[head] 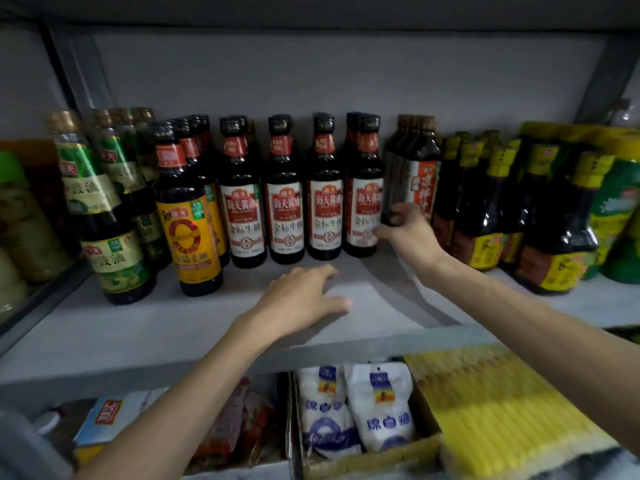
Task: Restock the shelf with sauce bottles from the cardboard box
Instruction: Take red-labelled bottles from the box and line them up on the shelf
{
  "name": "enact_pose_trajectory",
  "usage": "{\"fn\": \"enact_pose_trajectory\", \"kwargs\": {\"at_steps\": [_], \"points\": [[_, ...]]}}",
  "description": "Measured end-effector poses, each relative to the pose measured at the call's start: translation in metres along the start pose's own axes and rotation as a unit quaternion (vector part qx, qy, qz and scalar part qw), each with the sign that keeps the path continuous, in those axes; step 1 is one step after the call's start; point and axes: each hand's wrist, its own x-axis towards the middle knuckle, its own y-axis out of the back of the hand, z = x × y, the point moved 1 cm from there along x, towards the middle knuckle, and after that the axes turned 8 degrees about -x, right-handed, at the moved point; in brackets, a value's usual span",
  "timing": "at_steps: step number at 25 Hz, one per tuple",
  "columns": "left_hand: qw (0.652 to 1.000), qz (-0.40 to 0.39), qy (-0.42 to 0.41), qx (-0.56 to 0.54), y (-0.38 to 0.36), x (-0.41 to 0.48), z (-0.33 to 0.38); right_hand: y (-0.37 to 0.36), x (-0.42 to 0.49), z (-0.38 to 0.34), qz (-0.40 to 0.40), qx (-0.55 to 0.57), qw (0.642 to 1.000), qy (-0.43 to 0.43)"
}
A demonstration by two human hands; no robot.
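Dark sauce bottles stand in rows on the grey shelf (104,327). Several with red-and-white labels (285,209) fill the middle. To their right is a brown-capped dark bottle (414,161) with a red label. My right hand (407,233) reaches in at its base, fingers curled around its lower part, thumb touching the rightmost red-and-white bottle (363,202). My left hand (301,299) lies flat on the bare shelf in front of the middle row, fingers spread, holding nothing.
Green-labelled bottles (114,258) and an orange-labelled one (194,237) stand at left, yellow-labelled bottles (561,237) at right. Below the shelf, a cardboard box (367,462) holds white sugar bags (381,407), beside a yellow packet stack (502,410).
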Motion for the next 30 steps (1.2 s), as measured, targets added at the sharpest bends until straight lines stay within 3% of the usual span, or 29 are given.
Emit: {"fn": "enact_pose_trajectory", "kwargs": {"at_steps": [2,5,9,13,17,20,24,26,28,30], "points": [[0.993,0.049,-0.066,-0.081,-0.01,-0.008,0.013,0.016,-0.038,0.002,0.05,-0.065,0.995,0.058],[0.96,0.123,-0.186,-0.172,-0.034,-0.022,0.039,0.042,-0.093,0.017,0.06,-0.147,0.974,0.159],[0.932,0.107,-0.278,-0.205,-0.088,-0.045,0.083,0.095,-0.156,0.068,0.058,-0.19,0.971,0.13],[0.912,0.062,-0.331,-0.233,-0.132,-0.055,0.125,0.145,-0.197,0.155,0.004,-0.191,0.981,0.025],[0.932,-0.225,-0.2,-0.2,-0.23,-0.034,0.167,0.194,-0.236,0.27,-0.105,-0.201,0.965,-0.13],[0.907,-0.373,-0.09,-0.174,-0.343,-0.019,0.186,0.225,-0.269,0.37,-0.186,-0.232,0.93,-0.217],[0.855,-0.468,0.109,-0.197,-0.5,-0.032,0.18,0.254,-0.313,0.49,-0.26,-0.221,0.893,-0.293],[0.843,-0.467,0.18,-0.195,-0.562,-0.05,0.166,0.259,-0.332,0.542,-0.282,-0.211,0.872,-0.341],[0.834,-0.46,0.248,-0.175,-0.613,-0.068,0.148,0.259,-0.348,0.587,-0.251,-0.171,0.861,-0.408],[0.804,-0.477,0.312,-0.168,-0.667,-0.085,0.126,0.248,-0.363,0.633,-0.279,-0.18,0.843,-0.423]]}}
